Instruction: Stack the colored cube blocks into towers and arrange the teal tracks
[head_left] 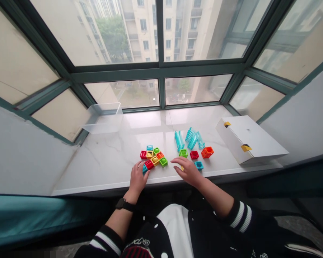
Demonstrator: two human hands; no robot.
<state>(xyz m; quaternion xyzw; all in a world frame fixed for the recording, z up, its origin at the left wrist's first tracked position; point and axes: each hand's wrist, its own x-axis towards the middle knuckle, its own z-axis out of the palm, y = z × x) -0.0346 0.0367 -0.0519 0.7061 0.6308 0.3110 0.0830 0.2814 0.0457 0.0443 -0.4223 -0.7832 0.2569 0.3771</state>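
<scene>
- The left hand sits low in the middle of the frame, resting on the sill, its fingers loosely curled; thumb and forefinger close on a small blue block at the lower left corner of the cluster.
- The cluster lies just above and to the right of that hand: red, yellow, orange, green and blue square blocks packed edge to edge, touching one another.
- A red block in the cluster lies just beside the left fingertips.
- The right hand lies to the right of the cluster, palm down, fingers spread and slightly bent, not pinching anything that can be seen. A scrap of yellow shows under it; what it is cannot be told.
- A blue cube lies just right of the right hand, close to touching it.
- Above the right hand stand three loose cubes in a row: green, red, orange, near each other.
- Teal ribbed pieces lie beyond those cubes, toward the window.
- A white box with yellow tabs rests at the right of the frame, well apart from both hands.
- A clear tub stands at the upper left of the sill, against the window.
- A dark watch is on the left wrist.
</scene>
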